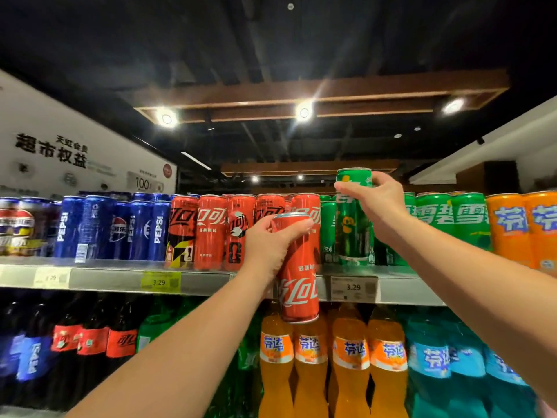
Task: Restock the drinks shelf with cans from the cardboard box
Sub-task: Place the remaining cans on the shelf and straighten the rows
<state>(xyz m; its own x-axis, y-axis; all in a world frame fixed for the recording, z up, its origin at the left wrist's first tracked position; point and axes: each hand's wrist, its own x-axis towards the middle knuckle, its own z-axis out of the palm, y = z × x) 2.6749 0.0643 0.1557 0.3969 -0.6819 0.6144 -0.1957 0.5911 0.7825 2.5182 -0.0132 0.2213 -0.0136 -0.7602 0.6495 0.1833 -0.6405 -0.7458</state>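
The left grip [271, 242] is curled round the upper part of a red can [298, 285], holding it tilted and upside down in front of the shelf [120, 279] edge. The right grip [376, 203] pinches the top of a green can [354, 224], upright at the front of the shelf's green row.

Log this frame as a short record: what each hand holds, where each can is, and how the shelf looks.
left hand: grips a red cola can near its top
red cola can: slightly tilted, in front of the shelf, not yet on it
right hand: grips a green can by its top end
green can: upright at the shelf front, in the green row; cannot tell if it is resting
shelf: holds stocked cans in blue, red, green and orange rows
cardboard box: not in view
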